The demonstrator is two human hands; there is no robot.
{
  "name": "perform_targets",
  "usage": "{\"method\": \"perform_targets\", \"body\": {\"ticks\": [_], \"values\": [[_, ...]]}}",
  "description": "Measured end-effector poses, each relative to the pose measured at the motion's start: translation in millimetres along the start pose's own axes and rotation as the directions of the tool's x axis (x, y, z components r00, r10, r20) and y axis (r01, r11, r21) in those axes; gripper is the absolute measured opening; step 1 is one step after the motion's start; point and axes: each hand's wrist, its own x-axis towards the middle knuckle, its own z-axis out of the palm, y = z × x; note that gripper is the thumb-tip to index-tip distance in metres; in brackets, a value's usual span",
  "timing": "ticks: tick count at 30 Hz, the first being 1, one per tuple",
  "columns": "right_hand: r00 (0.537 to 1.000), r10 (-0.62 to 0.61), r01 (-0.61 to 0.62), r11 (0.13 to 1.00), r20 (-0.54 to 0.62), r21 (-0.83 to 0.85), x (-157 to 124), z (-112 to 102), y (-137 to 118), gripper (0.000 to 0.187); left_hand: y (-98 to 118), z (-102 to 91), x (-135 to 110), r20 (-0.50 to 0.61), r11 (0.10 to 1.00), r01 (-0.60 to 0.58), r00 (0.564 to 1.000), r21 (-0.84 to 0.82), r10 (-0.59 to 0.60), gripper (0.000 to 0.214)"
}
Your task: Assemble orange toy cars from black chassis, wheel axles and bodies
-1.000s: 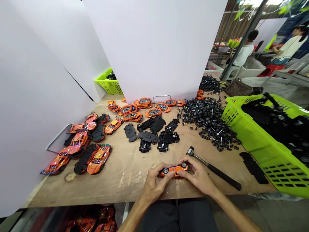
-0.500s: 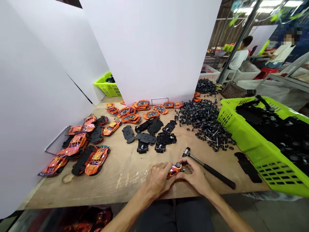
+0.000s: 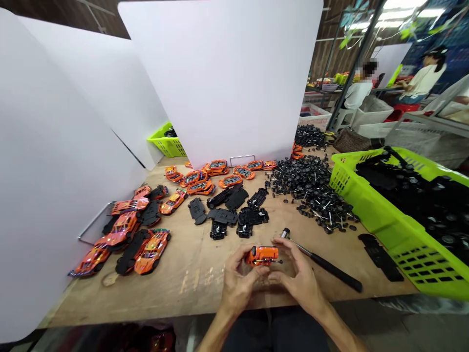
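Head view, looking forward and down on a plywood workbench (image 3: 190,288). The left hand (image 3: 238,279) grasps a small orange toy car (image 3: 262,255), its fingers curled against the car's near end, and holds it above the bench. The right hand (image 3: 298,279) is curved around the far end, with its fingers (image 3: 276,277) close to the car; whether they touch it cannot be told. A thin metal axle pin (image 3: 273,261) shows at the car's underside. Just beyond the right hand lies a black-handled hammer (image 3: 326,264), its metal head near a heap of loose black wheels on axles (image 3: 311,190). Black car chassis (image 3: 238,212) lie in a loose group ahead of the hands, and orange car bodies (image 3: 152,252) are scattered further left. A lime-green plastic basket (image 3: 428,264) filled with black parts stands at the bench's right edge, and a smaller lime-green basket (image 3: 166,145) stands beyond a white partition (image 3: 220,83). Two seated co-workers (image 3: 425,80) are at work well apart, in the background at upper right.
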Motion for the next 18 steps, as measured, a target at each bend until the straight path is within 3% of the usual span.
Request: {"method": "perform_targets", "body": {"ticks": [2, 4, 7, 10, 15, 18], "values": [[0.999, 0.0, -0.001, 1.0, -0.053, -0.017, -1.1, 5.9, 0.6, 0.043, 2.0, 5.5, -0.9, 0.026, 0.959, 0.125, 0.992, -0.256, -0.122, 0.042], [0.997, -0.037, 0.029, 0.995, -0.074, -0.1, 1.7, 6.6, -1.4, 0.03, 2.5, 5.5, -0.9, 0.072, 0.924, 0.187, 0.982, -0.333, -0.173, 0.043], [0.987, -0.131, 0.152, 0.958, 0.098, -0.245, 11.9, -3.5, -10.8, 0.028, 3.5, -2.4, -0.6, 0.097, 0.986, 0.136, 0.987, -0.096, -0.126, 0.038], [0.952, -0.189, 0.255, 0.925, 0.243, -0.283, 23.0, -14.7, -19.1, 0.026, 1.4, -8.3, -0.9, 0.105, 0.988, 0.068, 0.991, 0.142, -0.083, 0.028], [0.973, -0.03, 0.099, 0.95, 0.228, -0.297, 27.9, -16.9, -11.9, 0.016, -12.8, -8.6, -3.0, 0.152, 0.982, 0.135, 0.976, 0.132, -0.154, 0.029], [0.986, 0.022, 0.022, 0.966, 0.166, -0.256, 20.4, -12.2, -0.7, 0.015, -19.1, -9.8, -5.0, 0.183, 0.987, 0.075, 0.978, 0.145, -0.101, 0.025]]}}
